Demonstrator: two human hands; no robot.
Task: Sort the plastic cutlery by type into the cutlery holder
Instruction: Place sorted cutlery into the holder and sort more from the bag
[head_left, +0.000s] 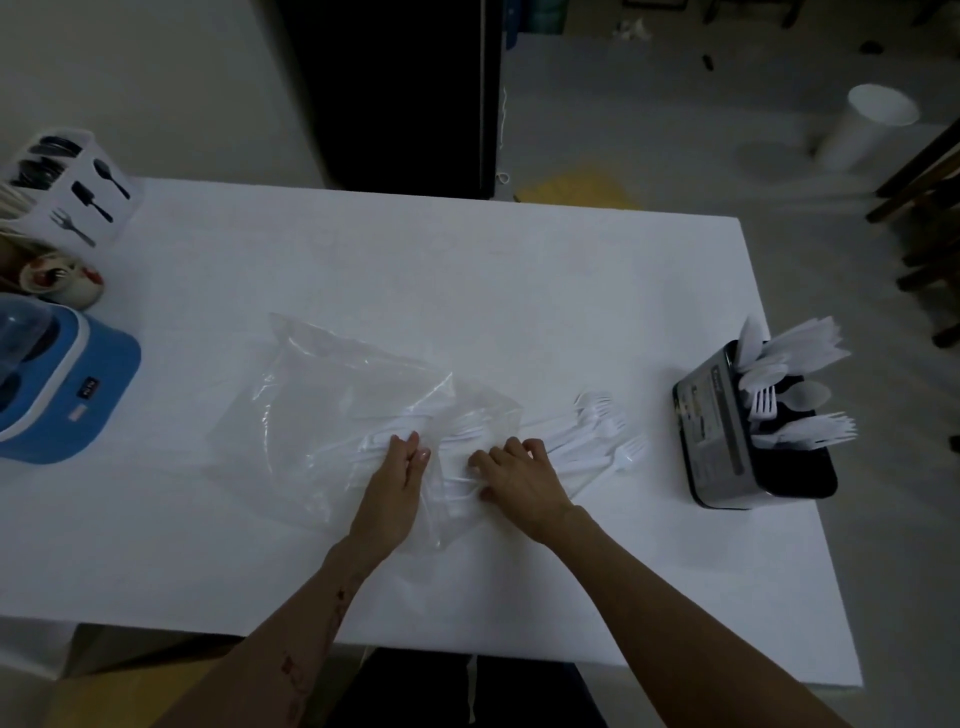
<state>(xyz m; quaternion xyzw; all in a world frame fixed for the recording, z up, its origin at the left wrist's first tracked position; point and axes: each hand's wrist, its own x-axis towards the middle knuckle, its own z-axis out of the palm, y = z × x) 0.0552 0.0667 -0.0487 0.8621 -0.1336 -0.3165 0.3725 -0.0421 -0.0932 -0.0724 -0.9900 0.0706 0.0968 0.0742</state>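
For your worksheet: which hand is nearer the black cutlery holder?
Right. The right hand lies closer to the cutlery holder; the left hand is farther off, beyond it.

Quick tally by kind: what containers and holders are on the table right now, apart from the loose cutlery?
Black cutlery holder: 1
White cutlery box with pictograms: 1
Clear plastic bag: 1
Blue appliance: 1
Mug: 1
Total: 5
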